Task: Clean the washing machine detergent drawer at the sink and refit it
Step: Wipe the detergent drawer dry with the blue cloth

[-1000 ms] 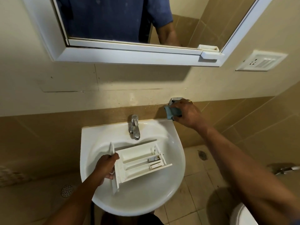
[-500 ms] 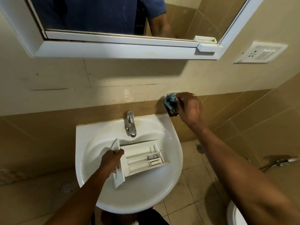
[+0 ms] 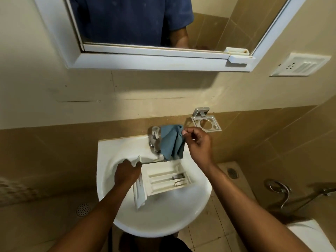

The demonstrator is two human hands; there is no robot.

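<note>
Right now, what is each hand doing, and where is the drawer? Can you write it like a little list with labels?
place: white sink below a mirror
detergent drawer: lies in the sink bowl, compartments facing up
left hand: grips the drawer's front panel
right hand: pinches the blue cloth near its top
cloth: hangs beside the tap, over the drawer's far end
wiping: not started yet
</note>
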